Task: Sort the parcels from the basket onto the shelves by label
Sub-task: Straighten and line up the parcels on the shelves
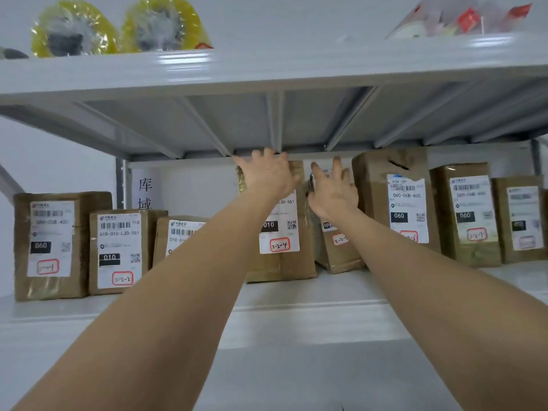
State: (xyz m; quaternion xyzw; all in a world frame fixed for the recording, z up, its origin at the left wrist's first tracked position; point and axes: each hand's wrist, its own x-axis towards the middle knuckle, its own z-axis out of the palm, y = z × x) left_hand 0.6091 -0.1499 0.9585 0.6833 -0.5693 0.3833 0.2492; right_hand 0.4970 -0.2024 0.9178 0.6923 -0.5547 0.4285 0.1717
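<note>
As both hands spread wide | left hand (268,173) touches tall parcel (284,264); right hand (333,192) near small parcel (341,258) | both on shelf (296,295)

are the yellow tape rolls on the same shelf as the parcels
No, the yellow tape rolls sit on the upper shelf, while the parcels stand on the shelf below.

Both hands reach onto the middle shelf (296,295). The left hand (267,173) lies with spread fingers against the top of the tall parcel marked 3-2-4 (281,262). The right hand (333,191), fingers splayed, is at the smaller parcel (338,256) just beside it. More labelled parcels stand in a row on either side.
</note>
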